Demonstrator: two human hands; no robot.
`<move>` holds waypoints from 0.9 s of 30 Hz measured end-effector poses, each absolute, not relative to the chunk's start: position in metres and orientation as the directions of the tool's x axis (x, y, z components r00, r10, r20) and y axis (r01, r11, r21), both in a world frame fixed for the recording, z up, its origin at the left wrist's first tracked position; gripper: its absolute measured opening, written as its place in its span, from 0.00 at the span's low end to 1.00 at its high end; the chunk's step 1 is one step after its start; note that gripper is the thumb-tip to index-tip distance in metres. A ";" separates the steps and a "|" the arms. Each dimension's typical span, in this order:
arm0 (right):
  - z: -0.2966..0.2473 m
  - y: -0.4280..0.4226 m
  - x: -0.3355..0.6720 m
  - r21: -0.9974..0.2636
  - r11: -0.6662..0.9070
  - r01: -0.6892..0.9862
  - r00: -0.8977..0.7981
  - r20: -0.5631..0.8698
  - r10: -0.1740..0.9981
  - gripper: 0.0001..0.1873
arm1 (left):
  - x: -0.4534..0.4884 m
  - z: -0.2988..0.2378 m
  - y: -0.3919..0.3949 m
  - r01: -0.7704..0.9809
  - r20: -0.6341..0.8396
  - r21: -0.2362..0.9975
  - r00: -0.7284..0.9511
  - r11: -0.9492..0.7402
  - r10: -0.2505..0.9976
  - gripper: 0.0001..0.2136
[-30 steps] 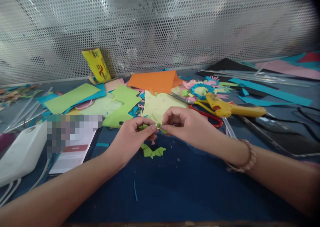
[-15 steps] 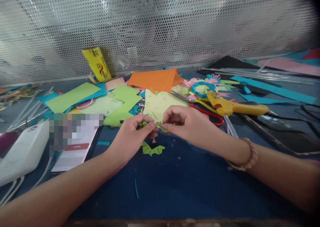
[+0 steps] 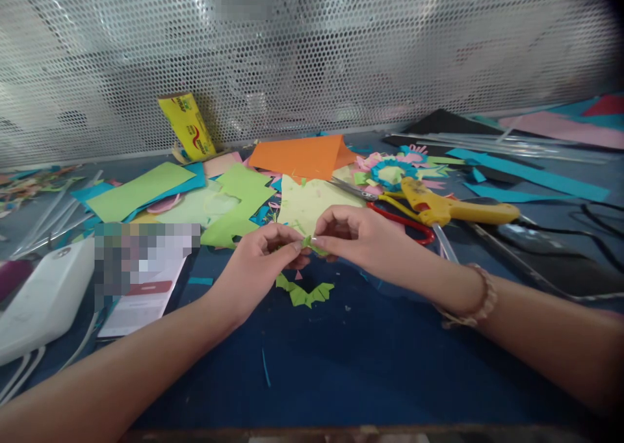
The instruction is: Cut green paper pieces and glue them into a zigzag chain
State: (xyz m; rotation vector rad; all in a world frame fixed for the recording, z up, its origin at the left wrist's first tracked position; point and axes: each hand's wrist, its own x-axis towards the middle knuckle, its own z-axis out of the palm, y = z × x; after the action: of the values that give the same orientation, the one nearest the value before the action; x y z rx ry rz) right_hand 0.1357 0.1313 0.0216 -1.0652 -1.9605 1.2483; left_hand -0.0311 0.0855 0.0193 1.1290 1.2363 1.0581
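Note:
A fringed strip of green paper (image 3: 308, 295) hangs in a curve below my fingers, its edge cut into pointed tabs. My left hand (image 3: 266, 261) pinches it between thumb and forefinger. Close beside it, my right hand (image 3: 353, 235) pinches the same strip, the thumb and fingertips almost meeting those of the left. Part of the strip is hidden behind the fingers. Just beyond the hands lies a pale yellow-green sheet (image 3: 312, 196) with small green scraps on it. Scissors with red handles (image 3: 425, 234) lie beyond my right hand, partly under a yellow glue gun (image 3: 453, 209).
A phone (image 3: 146, 300) and a white power bank (image 3: 49, 293) lie at left. Behind are green paper (image 3: 141, 189), orange paper (image 3: 297, 157), a yellow box (image 3: 188, 125) and a blue-and-pink paper flower (image 3: 394, 172). Another dark phone (image 3: 546, 261) lies at right. A perforated metal panel (image 3: 312, 53) closes the back.
The hanging part of the green strip has shifted right and shows more tabs. Both hands stay close together, pinching it in nearly the same place.

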 end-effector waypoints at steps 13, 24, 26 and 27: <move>0.023 0.130 0.133 -0.856 0.348 0.382 -0.511 0.119 0.851 0.10 | -0.029 0.023 0.082 0.130 -0.074 0.990 0.114 0.059 0.991 0.04; 0.027 0.127 0.133 -0.838 0.376 0.396 -0.516 0.136 0.846 0.11 | -0.031 0.024 0.082 0.153 -0.057 0.987 0.109 0.039 0.992 0.05; 0.027 0.127 0.134 -0.844 0.370 0.388 -0.503 0.142 0.852 0.13 | -0.032 0.023 0.083 0.151 -0.049 0.988 0.079 0.036 0.996 0.06; 0.026 0.127 0.134 -0.850 0.365 0.379 -0.504 0.141 0.852 0.13 | -0.032 0.022 0.083 0.154 -0.042 0.988 0.058 0.033 0.997 0.06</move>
State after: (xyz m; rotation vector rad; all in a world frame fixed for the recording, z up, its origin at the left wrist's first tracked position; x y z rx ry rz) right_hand 0.1345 0.1274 0.0264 -1.0615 -2.0481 1.0566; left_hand -0.0324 0.0834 0.0219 1.3199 1.2922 1.0599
